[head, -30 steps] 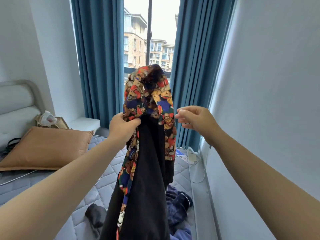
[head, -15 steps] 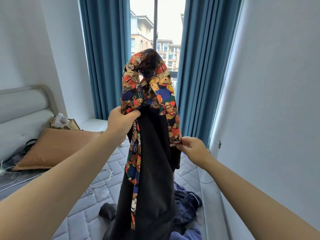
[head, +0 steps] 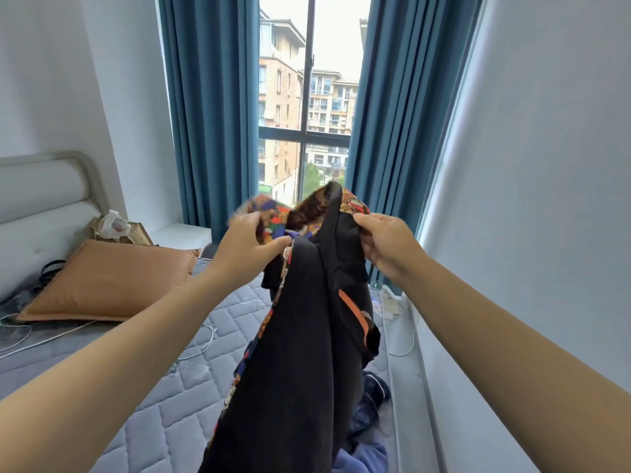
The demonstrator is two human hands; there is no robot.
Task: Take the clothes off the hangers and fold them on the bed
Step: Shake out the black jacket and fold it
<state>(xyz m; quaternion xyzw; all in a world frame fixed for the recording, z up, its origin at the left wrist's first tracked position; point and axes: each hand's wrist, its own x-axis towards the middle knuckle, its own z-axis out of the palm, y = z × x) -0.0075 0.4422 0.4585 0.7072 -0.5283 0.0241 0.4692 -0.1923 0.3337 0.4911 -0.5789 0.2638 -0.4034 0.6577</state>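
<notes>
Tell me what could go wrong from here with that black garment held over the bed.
1. The black garment with cartoon-print lining hangs bunched from the left hand and right hand, which pinch only its top edge; it could slip or fold crooked.
2. Loose white cables lie on the grey quilted mattress; fabric laid there may snag them.
3. The dark blue clothes heap lies beneath the hem, which might tangle with it.

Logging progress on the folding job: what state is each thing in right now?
Black garment: held up over the bed, hanging, unfolded.
Left hand: grips its patterned top.
Right hand: grips its black top edge.
Blue clothes: heaped on the bed, unfolded.
Curtains: drawn apart.
Orange pillow: lying on the bed.
</notes>
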